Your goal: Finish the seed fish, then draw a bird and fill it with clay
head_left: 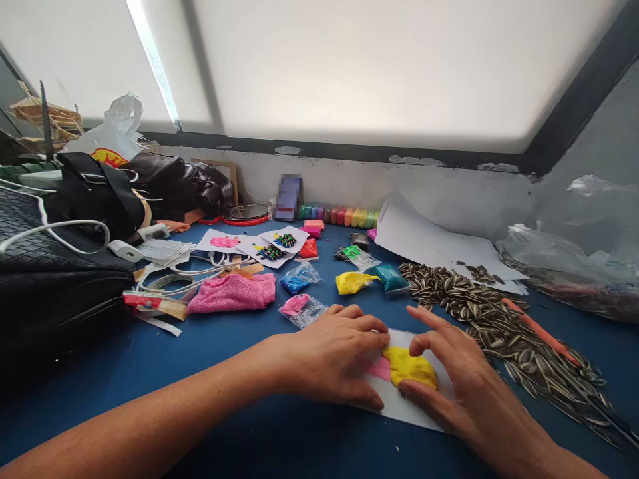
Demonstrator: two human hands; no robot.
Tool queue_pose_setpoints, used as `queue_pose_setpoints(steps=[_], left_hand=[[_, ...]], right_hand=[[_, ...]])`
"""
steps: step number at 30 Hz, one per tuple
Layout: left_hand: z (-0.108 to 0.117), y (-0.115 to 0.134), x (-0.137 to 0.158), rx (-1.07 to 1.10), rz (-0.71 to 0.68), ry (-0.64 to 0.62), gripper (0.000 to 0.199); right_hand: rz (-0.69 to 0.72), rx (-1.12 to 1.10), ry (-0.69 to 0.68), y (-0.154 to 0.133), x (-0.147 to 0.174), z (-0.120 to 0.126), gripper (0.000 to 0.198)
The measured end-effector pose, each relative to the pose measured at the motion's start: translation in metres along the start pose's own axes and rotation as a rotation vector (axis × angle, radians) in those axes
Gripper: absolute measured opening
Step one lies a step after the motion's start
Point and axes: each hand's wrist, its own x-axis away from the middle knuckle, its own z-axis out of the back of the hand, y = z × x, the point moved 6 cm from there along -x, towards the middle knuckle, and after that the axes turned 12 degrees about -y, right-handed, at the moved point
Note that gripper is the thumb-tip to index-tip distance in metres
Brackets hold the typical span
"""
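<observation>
A flat patch of yellow modelling clay (412,368) lies on a white sheet of paper (414,417) on the blue table, with a smaller pink clay patch (382,369) at its left edge. My left hand (334,356) rests over the paper's left side, its fingers stretched out, and hides part of the pink clay. Above the yellow clay's right side is my right hand (462,376), fingers apart and curved, the thumb at the near edge and the forefinger by the far edge. Neither hand grips anything.
Sunflower seeds (524,346) lie heaped at right with an orange stick (542,332). Ahead are clay packets, including yellow (354,283) and teal (390,279), and decorated paper pieces (272,247). A pink cloth (232,293), cables and a black bag (60,286) occupy the left.
</observation>
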Motion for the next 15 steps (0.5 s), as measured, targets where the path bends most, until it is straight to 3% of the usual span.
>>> queue_pose_setpoints(steps=[6, 15], left_hand=[[0.000, 0.001, 0.000, -0.015, 0.010, -0.007, 0.057], [-0.001, 0.001, 0.000, -0.016, 0.012, 0.006, 0.058]], right_hand=[[-0.007, 0.004, 0.008, -0.002, -0.002, -0.001, 0.025], [0.033, 0.068, 0.062, -0.011, -0.003, 0.003, 0.024]])
